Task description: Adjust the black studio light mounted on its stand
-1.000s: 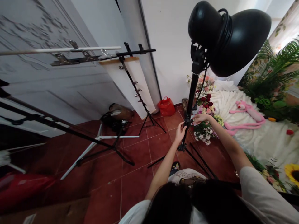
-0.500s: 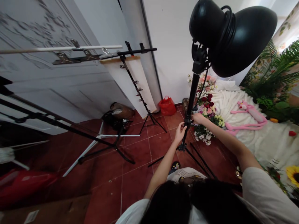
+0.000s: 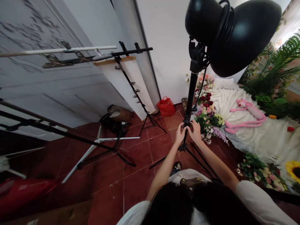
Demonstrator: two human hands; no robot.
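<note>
Dark red tiled floor ran under everything; plain white wall at back, grey-white panel with raised relief to the left. Rumpled cream plush blanket spread at right, green palm fronds behind it. Tall black metal light stand stood on the floor directly in front of the person, between the panel side and the blanket, legs splayed. Long white hanging sheet was behind and left of it, on a black T-shaped stand. Big glossy black dome lamp sat atop the light stand, tilted right, cord coiled round its neck. Mixed pink, red and white flowers were just right of the pole; pink long-limbed plush toy lay on the blanket; red plastic bag was near the wall. Left hand was closed round the pole just below a black collar; right hand was at the pole's other side, fingers bent upward near the collar, couldn't tell if gripping. Smallest: silver clips along the T-shaped stand.
</note>
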